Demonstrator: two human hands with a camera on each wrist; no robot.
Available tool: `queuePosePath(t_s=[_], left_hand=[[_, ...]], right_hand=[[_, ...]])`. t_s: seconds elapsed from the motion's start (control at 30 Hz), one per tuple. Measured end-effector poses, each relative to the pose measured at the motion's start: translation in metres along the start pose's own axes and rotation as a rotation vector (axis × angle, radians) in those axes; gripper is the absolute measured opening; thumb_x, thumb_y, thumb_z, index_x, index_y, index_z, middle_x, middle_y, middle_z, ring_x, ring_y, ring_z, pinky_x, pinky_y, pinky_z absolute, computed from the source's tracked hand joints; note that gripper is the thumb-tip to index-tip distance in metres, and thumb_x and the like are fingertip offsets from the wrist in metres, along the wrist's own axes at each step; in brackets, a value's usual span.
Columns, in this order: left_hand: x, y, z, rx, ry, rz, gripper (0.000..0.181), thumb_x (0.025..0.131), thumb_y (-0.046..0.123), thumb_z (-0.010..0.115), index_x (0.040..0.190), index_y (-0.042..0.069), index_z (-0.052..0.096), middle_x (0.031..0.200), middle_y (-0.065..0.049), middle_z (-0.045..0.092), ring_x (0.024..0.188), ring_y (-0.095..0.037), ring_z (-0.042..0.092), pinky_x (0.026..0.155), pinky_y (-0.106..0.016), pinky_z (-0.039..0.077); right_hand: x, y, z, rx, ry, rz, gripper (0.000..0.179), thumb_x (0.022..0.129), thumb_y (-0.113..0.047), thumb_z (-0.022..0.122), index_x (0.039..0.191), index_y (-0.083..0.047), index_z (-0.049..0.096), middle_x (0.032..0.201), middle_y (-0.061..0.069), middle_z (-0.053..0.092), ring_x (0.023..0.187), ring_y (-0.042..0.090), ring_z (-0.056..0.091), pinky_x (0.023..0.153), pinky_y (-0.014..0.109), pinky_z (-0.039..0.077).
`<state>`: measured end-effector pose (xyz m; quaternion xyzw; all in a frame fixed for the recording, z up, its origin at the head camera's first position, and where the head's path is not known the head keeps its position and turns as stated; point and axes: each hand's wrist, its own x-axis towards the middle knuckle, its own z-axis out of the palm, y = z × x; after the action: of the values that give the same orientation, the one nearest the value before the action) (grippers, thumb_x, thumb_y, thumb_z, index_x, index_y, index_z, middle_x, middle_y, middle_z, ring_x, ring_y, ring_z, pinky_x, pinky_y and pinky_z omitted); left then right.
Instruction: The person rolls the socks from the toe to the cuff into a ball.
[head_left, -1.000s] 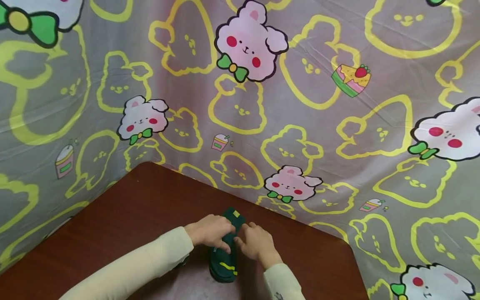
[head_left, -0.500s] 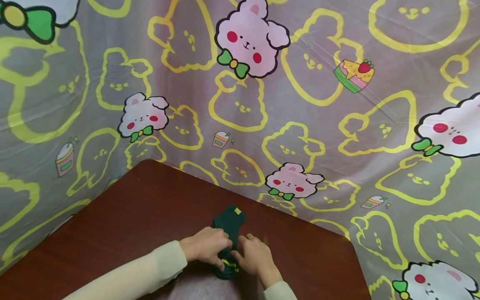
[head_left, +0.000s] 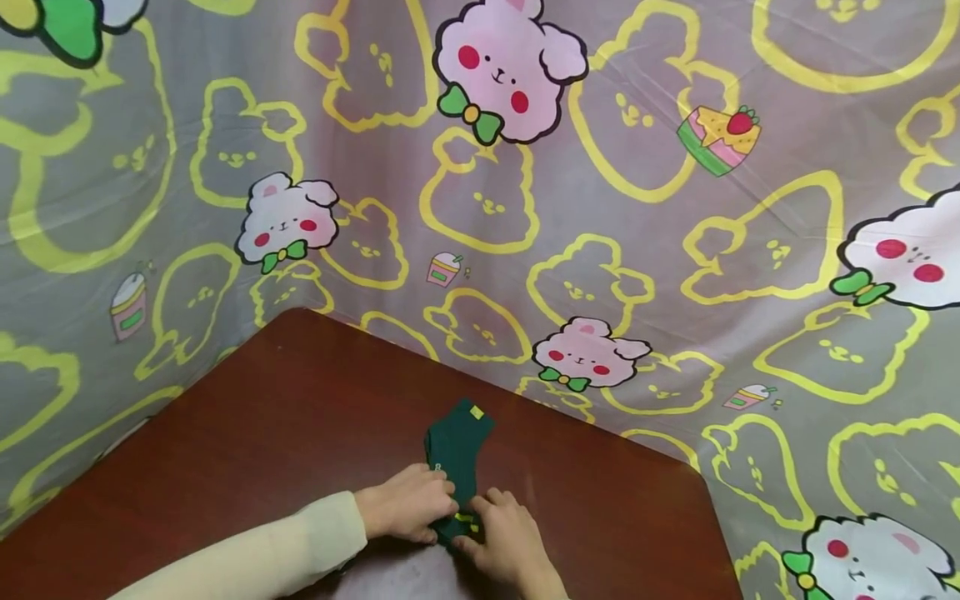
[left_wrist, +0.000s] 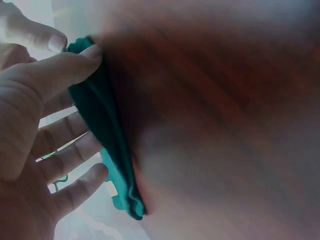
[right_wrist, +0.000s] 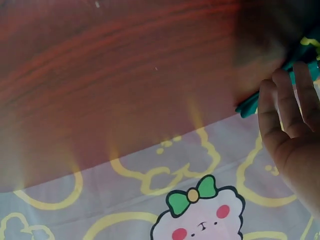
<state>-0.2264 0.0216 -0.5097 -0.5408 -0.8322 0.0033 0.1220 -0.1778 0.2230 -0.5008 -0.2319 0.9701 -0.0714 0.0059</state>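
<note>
Left wrist view: left fingers (left_wrist: 82, 187) pinch a green sock (left_wrist: 102, 112); whether right fingers (right_wrist: 286, 102) grip is unclear.

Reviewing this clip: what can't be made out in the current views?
- Head: the near end of the green sock, partly covered by the left hand and right hand.
- Head: white lettering, too small to read.
- Right wrist: the rest of the right hand, cut off by the right edge.
- Left wrist: the table's grain, blurred.

A reddish-brown table (head_left: 330, 400) carries a dark green sock (head_left: 455, 446).
</note>
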Motion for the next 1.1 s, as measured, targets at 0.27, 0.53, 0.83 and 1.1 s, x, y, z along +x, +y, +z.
queuePosePath(t_s=[0.27,0.53,0.83,1.1], left_hand=[[-0.004,0.000,0.004,0.029,0.127,0.008,0.010,0.069,0.027,0.070,0.069,0.026,0.061,0.062,0.008,0.050,0.050,-0.007,0.044,0.039,-0.023,0.032],[-0.005,-0.002,0.002,-0.243,0.144,-0.164,0.015,0.075,0.012,0.062,0.068,0.022,0.053,0.059,0.011,0.042,0.044,-0.001,0.034,0.034,-0.020,0.024],[-0.001,-0.005,0.000,-0.340,0.077,-0.252,0.019,0.074,0.019,0.064,0.091,0.019,0.055,0.064,0.010,0.047,0.044,-0.001,0.038,0.034,-0.020,0.029],[-0.002,-0.007,0.000,-0.385,0.063,-0.323,0.028,0.077,0.031,0.070,0.101,0.022,0.057,0.081,0.005,0.058,0.058,-0.005,0.051,0.041,-0.024,0.037]], right_hand=[[0.001,-0.006,0.007,-0.046,0.074,-0.043,0.038,0.068,-0.048,0.075,0.097,-0.026,0.066,0.089,-0.011,0.051,0.083,0.011,0.044,0.061,0.035,0.040],[0.004,-0.007,0.006,-0.067,0.133,-0.060,0.023,0.073,-0.035,0.075,0.093,-0.026,0.066,0.088,-0.010,0.049,0.084,0.012,0.043,0.059,0.031,0.037],[0.008,-0.007,0.000,-0.094,0.190,-0.051,0.014,0.080,-0.037,0.068,0.083,-0.024,0.065,0.082,-0.012,0.047,0.080,0.011,0.042,0.060,0.028,0.033],[0.014,-0.008,0.000,-0.082,0.168,-0.018,0.015,0.086,-0.035,0.061,0.084,-0.020,0.063,0.077,-0.011,0.049,0.078,0.012,0.045,0.061,0.033,0.039]])
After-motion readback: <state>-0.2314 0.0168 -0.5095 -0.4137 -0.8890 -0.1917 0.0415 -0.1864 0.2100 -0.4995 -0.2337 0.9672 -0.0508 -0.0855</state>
